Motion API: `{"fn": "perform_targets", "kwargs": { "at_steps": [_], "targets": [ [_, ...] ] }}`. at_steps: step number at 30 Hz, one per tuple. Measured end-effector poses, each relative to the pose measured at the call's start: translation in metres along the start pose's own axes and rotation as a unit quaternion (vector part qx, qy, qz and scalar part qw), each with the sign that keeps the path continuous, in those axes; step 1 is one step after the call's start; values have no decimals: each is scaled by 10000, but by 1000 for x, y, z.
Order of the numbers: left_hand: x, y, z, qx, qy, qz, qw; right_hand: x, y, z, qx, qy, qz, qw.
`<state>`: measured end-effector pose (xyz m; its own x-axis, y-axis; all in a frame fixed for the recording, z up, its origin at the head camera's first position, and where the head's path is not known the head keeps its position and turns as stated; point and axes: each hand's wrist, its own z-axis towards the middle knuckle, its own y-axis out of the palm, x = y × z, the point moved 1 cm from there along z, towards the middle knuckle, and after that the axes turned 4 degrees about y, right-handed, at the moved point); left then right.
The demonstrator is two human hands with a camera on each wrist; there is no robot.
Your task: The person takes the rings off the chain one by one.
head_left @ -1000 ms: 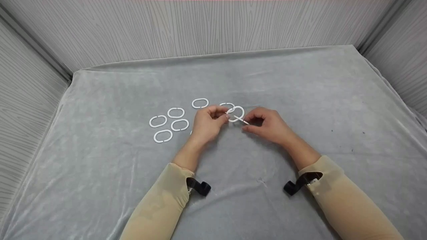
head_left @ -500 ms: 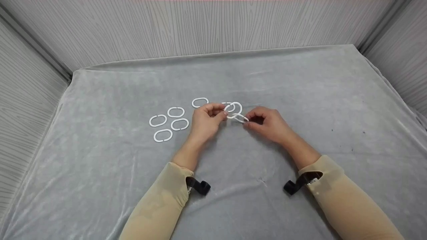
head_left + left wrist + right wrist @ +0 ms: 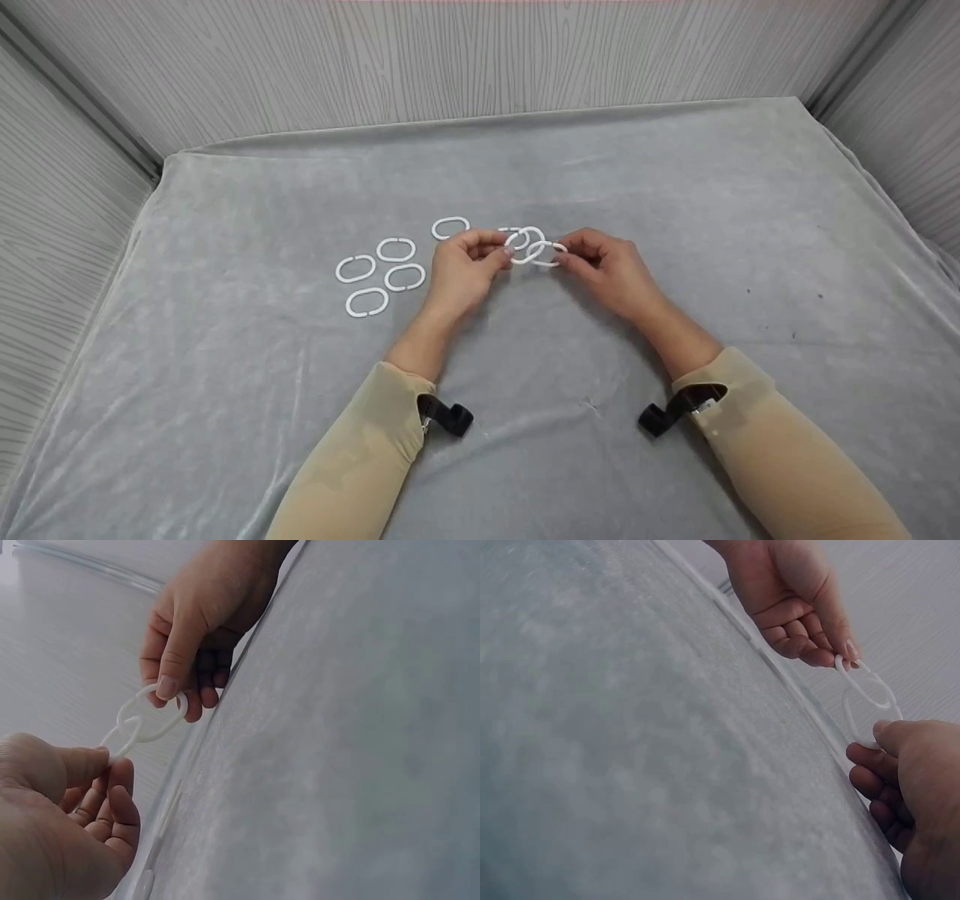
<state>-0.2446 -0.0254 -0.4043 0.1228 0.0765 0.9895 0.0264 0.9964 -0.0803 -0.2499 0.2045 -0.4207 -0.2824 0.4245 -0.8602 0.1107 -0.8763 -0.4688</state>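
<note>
My left hand pinches a white oval plastic chain link between thumb and fingertips. A second white link is pinched at its right end by my right hand. The two links loop through each other between the hands, as the left wrist view shows with the interlocked right-hand link. Seen from the right wrist, the left-hand link crosses the other near its end. Both are held up over the cloth. Behind them, a loose link is partly hidden by the left fingers and the held link.
Several loose white links lie on the grey cloth to the left, among them a near link and a far link partly behind the left hand. A wood-grained panel stands behind the table.
The right-hand link, seen almost edge-on earlier, now shows its oval face and lies across the left-hand link. My right hand has shifted slightly away from me; the left hand has moved slightly.
</note>
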Motion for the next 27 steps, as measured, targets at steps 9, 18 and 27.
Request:
{"fn": "perform_targets", "kwargs": {
  "at_steps": [9, 18, 27],
  "targets": [
    [1, -1, 0, 28, -43, -109, 9999, 0, -2, 0, 64, 7, -84, 9999],
    [1, -2, 0, -4, -78, -35, 10000, -1, -1, -1, 307, 104, 90, 9994],
    [1, -3, 0, 34, -47, -41, 10000, -2, -2, -1, 447, 20, 158, 9989]
  ]
}}
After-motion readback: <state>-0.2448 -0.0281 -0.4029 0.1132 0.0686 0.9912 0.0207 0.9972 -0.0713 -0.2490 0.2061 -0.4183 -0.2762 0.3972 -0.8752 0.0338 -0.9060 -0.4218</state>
